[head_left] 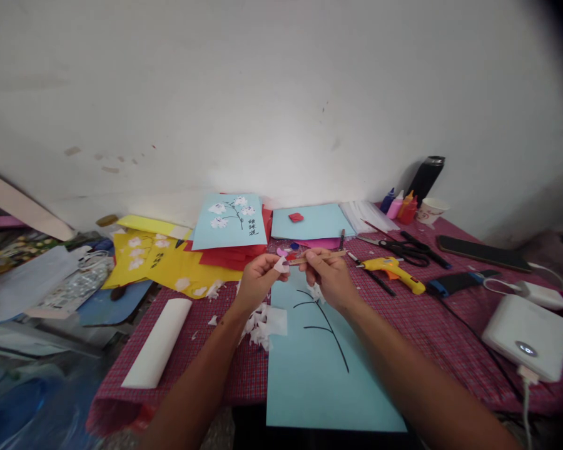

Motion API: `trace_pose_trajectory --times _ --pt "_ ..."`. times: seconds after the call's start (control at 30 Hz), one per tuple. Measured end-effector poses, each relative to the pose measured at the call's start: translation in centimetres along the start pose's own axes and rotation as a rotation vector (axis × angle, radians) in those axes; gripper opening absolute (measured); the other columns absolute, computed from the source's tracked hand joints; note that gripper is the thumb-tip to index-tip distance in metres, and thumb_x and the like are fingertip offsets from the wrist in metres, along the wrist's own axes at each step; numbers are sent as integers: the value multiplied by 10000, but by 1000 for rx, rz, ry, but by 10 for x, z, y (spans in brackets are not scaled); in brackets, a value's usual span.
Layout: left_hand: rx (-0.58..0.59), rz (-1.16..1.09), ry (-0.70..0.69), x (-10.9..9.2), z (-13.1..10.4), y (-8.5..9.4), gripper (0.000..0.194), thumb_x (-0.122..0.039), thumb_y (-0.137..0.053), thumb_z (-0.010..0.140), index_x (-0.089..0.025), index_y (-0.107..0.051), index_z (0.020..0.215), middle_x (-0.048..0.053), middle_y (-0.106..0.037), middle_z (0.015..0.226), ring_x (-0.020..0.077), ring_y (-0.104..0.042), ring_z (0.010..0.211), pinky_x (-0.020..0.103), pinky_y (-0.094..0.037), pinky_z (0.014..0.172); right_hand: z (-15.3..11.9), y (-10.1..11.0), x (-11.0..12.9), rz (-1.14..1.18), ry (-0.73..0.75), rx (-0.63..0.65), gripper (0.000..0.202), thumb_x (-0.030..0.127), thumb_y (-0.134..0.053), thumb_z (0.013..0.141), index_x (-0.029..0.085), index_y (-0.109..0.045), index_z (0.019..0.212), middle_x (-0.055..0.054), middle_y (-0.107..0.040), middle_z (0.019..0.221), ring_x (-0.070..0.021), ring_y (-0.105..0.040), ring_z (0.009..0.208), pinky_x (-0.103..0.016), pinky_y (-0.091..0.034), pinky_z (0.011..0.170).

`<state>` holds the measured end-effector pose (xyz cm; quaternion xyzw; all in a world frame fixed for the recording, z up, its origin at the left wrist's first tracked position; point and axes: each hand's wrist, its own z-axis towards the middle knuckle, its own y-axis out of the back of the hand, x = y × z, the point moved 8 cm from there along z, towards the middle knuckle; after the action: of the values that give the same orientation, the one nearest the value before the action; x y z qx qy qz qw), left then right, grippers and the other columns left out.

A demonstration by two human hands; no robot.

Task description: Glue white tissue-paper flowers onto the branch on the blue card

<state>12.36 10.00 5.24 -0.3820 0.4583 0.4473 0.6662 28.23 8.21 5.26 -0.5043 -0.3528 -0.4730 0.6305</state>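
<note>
Pinched in my left hand [259, 276] is a small white piece of paper [282, 265]. My right hand [327, 275] grips a flat wooden stick [336, 254], whose left end meets or nearly meets the white paper. Both hands are over the top of a light blue sheet [323, 387] that bears a drawn black branch [331, 328]. A crumpled white paper bit [315, 292] lies near the branch's upper end, partly behind my right hand. Left of the sheet sits a pile of torn white paper pieces [259, 326], with a flat white square [276, 320] overlapping its edge.
A finished-looking blue flower picture [229, 219] rests on red paper at the back. To the right are a yellow glue gun [398, 273], black scissors [406, 253], small paint bottles [396, 205], a paper cup [432, 210] and a white power bank [528, 337]. A white roll [158, 344] lies left.
</note>
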Motion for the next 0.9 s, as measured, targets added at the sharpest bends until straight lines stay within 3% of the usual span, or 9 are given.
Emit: trace_pose_trajectory --times 0.3,0.63,0.9 --pt "-29 -13 57 5 0 2 238 -355 -686 834 -150 -710 952 60 -724 811 148 -665 687 290 -559 681 0 0 2 24 7 11 221 401 -697 818 198 -669 903 0 -667 725 -81 -461 432 -235 -311 406" --pt "26 -38 70 10 -2 -4 259 -375 -694 833 -141 -713 941 63 -721 797 157 -670 676 302 -578 656 1 -1 -9 15 -27 37 248 392 -726 799 162 -707 888 -36 -719 740 -93 -520 416 -233 -362 382" --pt "89 -48 105 15 -3 -9 349 -363 -678 852 -119 -683 1101 79 -726 859 161 -676 709 330 -587 673 2 -2 -12 -23 -24 55 225 385 -714 826 164 -717 868 -29 -719 745 -93 -528 421 -224 -375 387"
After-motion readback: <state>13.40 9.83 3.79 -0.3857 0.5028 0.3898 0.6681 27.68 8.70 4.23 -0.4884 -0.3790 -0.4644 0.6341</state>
